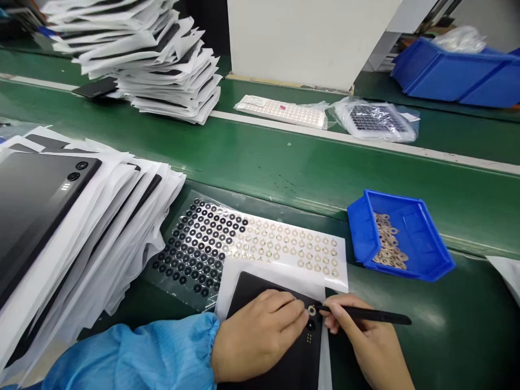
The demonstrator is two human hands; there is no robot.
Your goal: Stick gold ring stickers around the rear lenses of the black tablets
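A black tablet (280,365) lies camera side up on a white sheet (276,269) at the bottom centre. My left hand (262,333) rests on it, fingers bent and together, fingertips beside a small pale ring (311,310) at the upper camera spot. Whether those fingertips touch the ring is unclear. From the right, my right hand (361,330) grips slim black tweezers (374,314), their tip close to the ring. Just behind the tablet, a white sheet of pale rings (343,252) adjoins a clear sheet with black ring stickers (187,244).
Tablets interleaved with white wrapping (134,216) lean at the left; another tall stack (174,76) stands behind. A blue bin (426,244) of loose rings sits at right. Farther back are bagged sticker sheets (284,111), a bagged black part (374,120) and larger blue bins (450,70).
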